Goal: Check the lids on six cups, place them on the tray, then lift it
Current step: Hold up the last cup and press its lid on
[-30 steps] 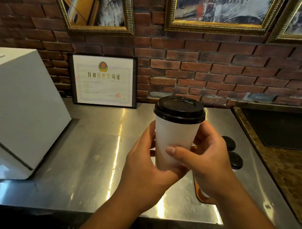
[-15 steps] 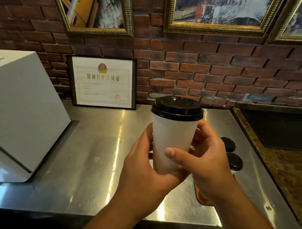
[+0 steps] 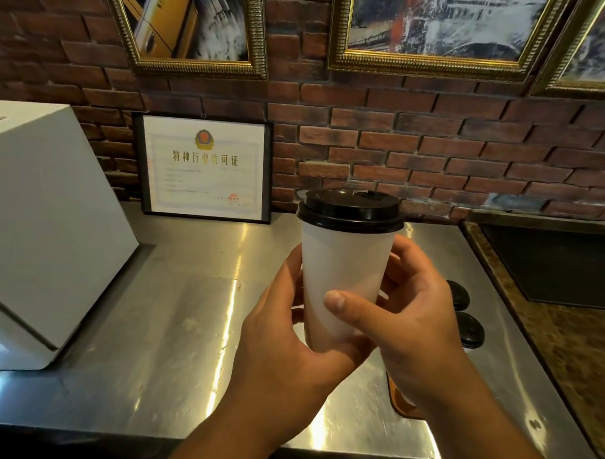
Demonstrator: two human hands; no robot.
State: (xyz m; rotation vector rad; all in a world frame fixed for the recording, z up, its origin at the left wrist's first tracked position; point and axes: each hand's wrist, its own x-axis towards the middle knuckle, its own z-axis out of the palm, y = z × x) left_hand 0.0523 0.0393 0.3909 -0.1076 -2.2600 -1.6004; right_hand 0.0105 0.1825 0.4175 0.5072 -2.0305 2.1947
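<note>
**Cup raised for lid check over the counter's near edge**

White paper cup [image 3: 344,282] is upright and held in the air above the steel counter [image 3: 171,310], about midway along its near edge. The left hand [image 3: 283,338] wraps the lower wall from the left, with the palm snug by the base. The right hand [image 3: 418,322] curls round from the right, thumb laid across the front. Both grip low, which leaves the black lid [image 3: 351,210] bare and in plain view; this reads as an inspection hold. The lid looks evenly seated along the rim that shows. Its far side is hidden.

Orange-brown tray [image 3: 399,404] sits toward the near right corner, with only a corner showing past the right wrist. Two more lidded cups [image 3: 470,329] stand just behind that hand. Cannot tell if they are on the tray. No other cups are in view.

A white box [image 3: 47,227] is at the left edge. A framed certificate [image 3: 207,167] leans at the far edge.

Judgement: the check is under way and placing comes next. The set-down should go rightward and clear of the two standing cups.
</note>
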